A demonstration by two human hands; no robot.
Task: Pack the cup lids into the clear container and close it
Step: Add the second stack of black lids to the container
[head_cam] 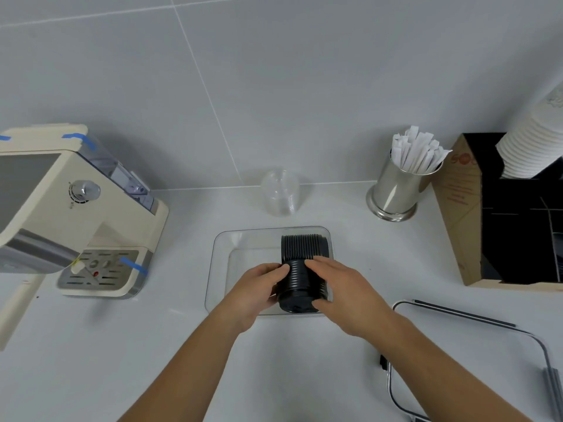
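In clear tub (pixel 219 269), ribbed black lids (pixel 300 284)

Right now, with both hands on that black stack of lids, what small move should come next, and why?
Probably lower the stack of black lids onto its side in the clear container, in line with the row of lids already lying at its far end. Both the left hand and right hand grip it just above the container.

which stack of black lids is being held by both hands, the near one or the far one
The near stack of black lids, at the container's front, sits between the left hand and right hand. The far stack lies untouched behind it.
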